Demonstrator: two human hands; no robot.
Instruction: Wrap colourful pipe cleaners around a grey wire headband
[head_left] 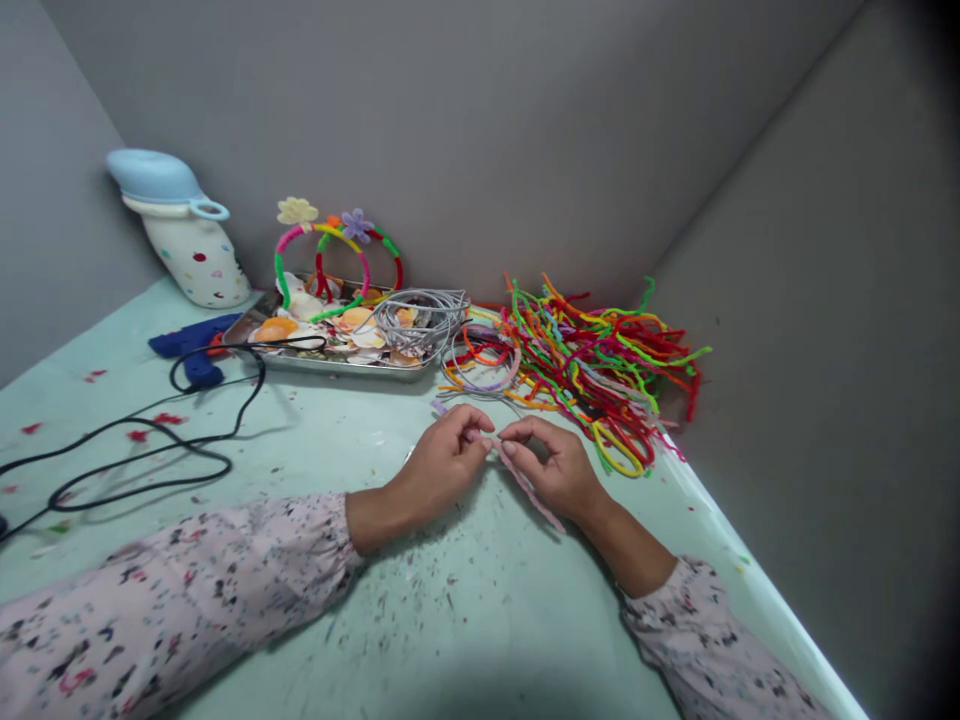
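Both hands meet over the pale green tabletop, near its middle. A pink pipe cleaner (531,492) runs between them, its loose tail slanting down to the right under my right hand. My left hand (448,452) is closed, thumb and fingers pinching the pipe cleaner; a short lilac bit (439,408) shows just behind it. My right hand (553,462) pinches the pink strand between thumb and forefinger close to the left fingertips. Just beyond the hands lies a ring of grey wire (484,388), partly wrapped in lilac and pink.
Behind stands a metal tray (352,370) with shells, coiled grey wire (424,318) and two wrapped flower hoops (366,265). Loose pipe cleaners (592,360) heap at right. Left are a blue glue gun (196,345), its black cord (225,460) and a white bottle (196,255).
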